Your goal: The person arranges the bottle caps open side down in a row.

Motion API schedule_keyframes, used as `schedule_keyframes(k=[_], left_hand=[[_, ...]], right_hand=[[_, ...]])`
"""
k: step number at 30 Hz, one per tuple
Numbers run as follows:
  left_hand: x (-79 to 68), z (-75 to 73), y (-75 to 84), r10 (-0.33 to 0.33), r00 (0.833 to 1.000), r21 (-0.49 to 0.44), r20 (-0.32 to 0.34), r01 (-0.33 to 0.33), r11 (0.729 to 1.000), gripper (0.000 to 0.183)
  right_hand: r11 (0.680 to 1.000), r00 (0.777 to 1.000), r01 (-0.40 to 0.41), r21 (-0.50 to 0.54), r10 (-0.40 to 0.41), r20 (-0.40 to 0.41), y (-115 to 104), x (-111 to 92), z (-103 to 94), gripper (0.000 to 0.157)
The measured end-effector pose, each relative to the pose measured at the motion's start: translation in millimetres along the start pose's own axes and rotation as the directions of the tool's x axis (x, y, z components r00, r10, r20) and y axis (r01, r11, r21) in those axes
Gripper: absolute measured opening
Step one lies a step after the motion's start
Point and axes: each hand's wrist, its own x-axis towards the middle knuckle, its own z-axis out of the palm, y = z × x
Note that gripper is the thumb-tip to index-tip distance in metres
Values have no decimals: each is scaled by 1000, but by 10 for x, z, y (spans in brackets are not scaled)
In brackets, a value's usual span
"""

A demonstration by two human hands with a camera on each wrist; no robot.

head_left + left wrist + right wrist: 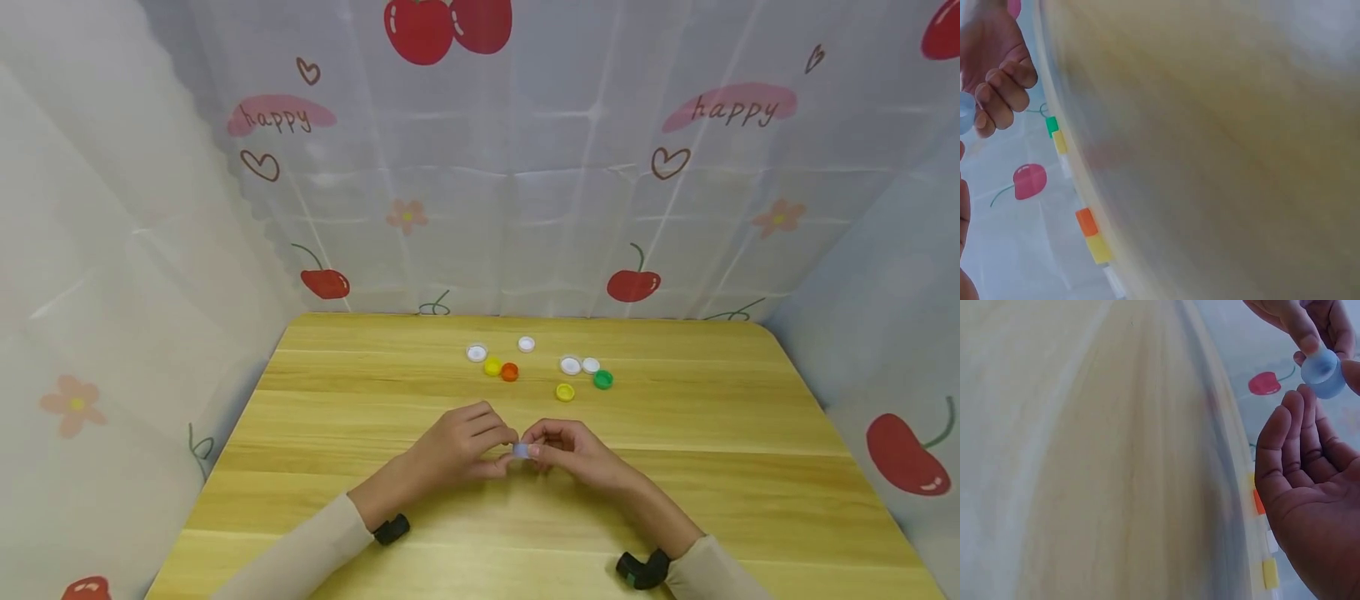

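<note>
Both hands meet above the near middle of the table at a small, pale blue, round cap-like piece [521, 451]. My right hand [581, 454] pinches it between thumb and fingers. From the other side, my left hand [467, 443] grips it with bent fingers and thumb. In the right wrist view the round piece [1324, 372] shows a domed face and a wider rim, with a left fingertip pressed on its top. The left wrist view catches only an edge of the piece [965, 112], beside the curled fingers of the right hand [1000, 81].
Beyond the hands on the wooden table [337, 417] lie an orange cap [510, 372], a yellow cap [492, 367], another yellow cap [565, 392], a green cap [603, 380] and several white round caps, one of them [527, 344] farthest back. A printed curtain [517, 250] hangs behind.
</note>
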Motion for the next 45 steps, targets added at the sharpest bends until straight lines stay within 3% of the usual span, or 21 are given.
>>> schedule_keyframes(k=[5, 8, 10, 14, 15, 17, 24, 31, 36, 40, 45], left_hand=[[-70, 10, 14, -79, 997, -68, -12, 78, 995, 25], [-100, -3, 40, -211, 977, -178, 23, 211, 961, 27], [-101, -30, 58, -334, 938, -271, 90, 346, 898, 29], [-92, -66, 70, -511, 827, -409, 236, 561, 720, 32], [-88, -70, 73, -527, 810, -430, 258, 585, 688, 33], [-93, -65, 73, -539, 795, -457, 277, 602, 654, 33], [-126, -33, 83, -529, 806, -469, 265, 587, 660, 32], [-138, -17, 120, -531, 807, -471, 258, 584, 660, 27], [-176, -38, 128, -546, 792, -465, 272, 605, 646, 26], [-247, -72, 115, -573, 766, -429, 290, 639, 638, 26], [-404, -178, 89, -589, 749, -366, 303, 663, 653, 25]], right_hand=[[994, 993, -53, -94, 42, -111, -32, -9, 56, 17], [980, 980, -54, -192, 16, -197, -61, -24, 83, 14], [963, 969, -42, -265, -25, -244, -83, -33, 98, 15], [910, 953, 16, -415, -140, -269, -104, -55, 121, 24], [896, 951, 35, -443, -166, -261, -107, -60, 128, 26], [867, 948, 66, -493, -210, -241, -107, -67, 144, 30], [819, 942, 113, -562, -269, -202, -127, -47, 192, 31], [816, 944, 128, -563, -275, -184, -116, -28, 229, 24], [814, 945, 143, -563, -281, -167, -113, 13, 255, 24], [801, 953, 120, -587, -259, -160, -131, 96, 304, 27], [787, 975, 72, -613, -185, -123, -147, 266, 417, 28]])
